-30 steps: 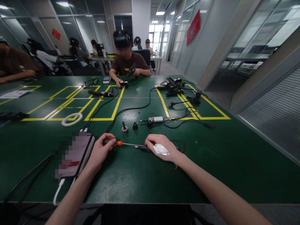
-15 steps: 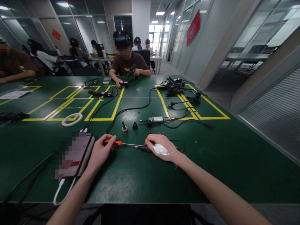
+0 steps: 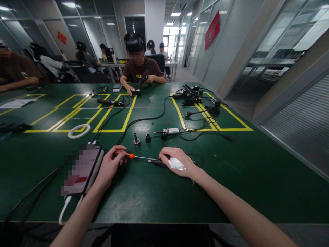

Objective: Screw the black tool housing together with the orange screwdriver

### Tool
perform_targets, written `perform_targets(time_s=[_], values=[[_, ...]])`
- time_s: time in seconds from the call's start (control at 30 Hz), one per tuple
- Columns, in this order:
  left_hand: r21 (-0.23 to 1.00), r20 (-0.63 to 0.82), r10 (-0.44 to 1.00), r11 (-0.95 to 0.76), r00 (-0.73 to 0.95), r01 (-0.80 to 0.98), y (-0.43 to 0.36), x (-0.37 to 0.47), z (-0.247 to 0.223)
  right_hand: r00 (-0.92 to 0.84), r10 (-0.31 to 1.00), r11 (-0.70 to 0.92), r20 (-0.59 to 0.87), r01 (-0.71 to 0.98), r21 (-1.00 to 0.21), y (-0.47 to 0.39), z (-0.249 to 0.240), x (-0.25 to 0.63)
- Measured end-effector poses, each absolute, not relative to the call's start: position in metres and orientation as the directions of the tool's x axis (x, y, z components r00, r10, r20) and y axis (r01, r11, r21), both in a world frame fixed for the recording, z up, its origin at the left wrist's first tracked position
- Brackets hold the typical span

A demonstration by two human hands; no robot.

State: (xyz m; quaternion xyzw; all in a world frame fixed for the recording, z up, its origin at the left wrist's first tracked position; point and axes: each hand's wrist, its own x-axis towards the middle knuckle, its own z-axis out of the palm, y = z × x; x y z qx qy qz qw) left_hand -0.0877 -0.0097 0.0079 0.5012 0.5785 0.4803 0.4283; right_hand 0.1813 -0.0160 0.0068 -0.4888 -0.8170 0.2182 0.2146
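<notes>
My left hand (image 3: 113,163) is closed on the handle of an orange and black screwdriver (image 3: 131,156). Its thin metal shaft points right, to the fingertips of my right hand (image 3: 177,163). That hand rests closed over a black pen-shaped tool (image 3: 158,163), whose metal tip points left just below the shaft. Something white and shiny covers the back of my right hand. Beyond the hands stand a metal part with a round base (image 3: 136,141) and a small black cone-shaped piece (image 3: 148,138). Tiny bits lie in front of them.
A phone (image 3: 83,171) with a white cable lies left of my left hand on the green table (image 3: 144,199). Farther off are a white ring (image 3: 79,131), a silver tool (image 3: 171,131) and a heap of black cables (image 3: 190,94). Across the table a person holds a drill (image 3: 144,77).
My left hand has shifted slightly, and the screwdriver's handle end has risen a little, so it tilts more. My right hand looks unmoved.
</notes>
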Motion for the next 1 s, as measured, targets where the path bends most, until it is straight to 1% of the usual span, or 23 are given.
perform_targets(time_s=[0.2,0.43,0.53,0.73,1.0], values=[[0.984,-0.011,0.991,0.034,-0.131,0.174,-0.0100,-0.0870,0.0072,-0.427,0.890,0.436,0.157,0.698,-0.569,-0.0156,0.0059,0.1812],[0.978,-0.048,0.987,0.078,-0.152,0.193,-0.0089,-0.0868,0.0044,-0.430,0.893,0.424,0.132,0.709,-0.563,-0.0161,0.0075,0.1816],[0.974,-0.033,0.986,0.068,-0.161,0.216,-0.0097,-0.0853,0.0070,-0.425,0.895,0.424,0.137,0.711,-0.561,-0.0158,0.0061,0.1815],[0.990,-0.049,0.985,0.071,-0.168,0.124,-0.0087,-0.0853,0.0084,-0.424,0.893,0.431,0.151,0.707,-0.560,-0.0150,0.0045,0.1816],[0.985,-0.022,0.987,0.049,-0.160,0.165,-0.0091,-0.0850,0.0074,-0.429,0.892,0.433,0.145,0.714,-0.550,-0.0156,0.0049,0.1814]])
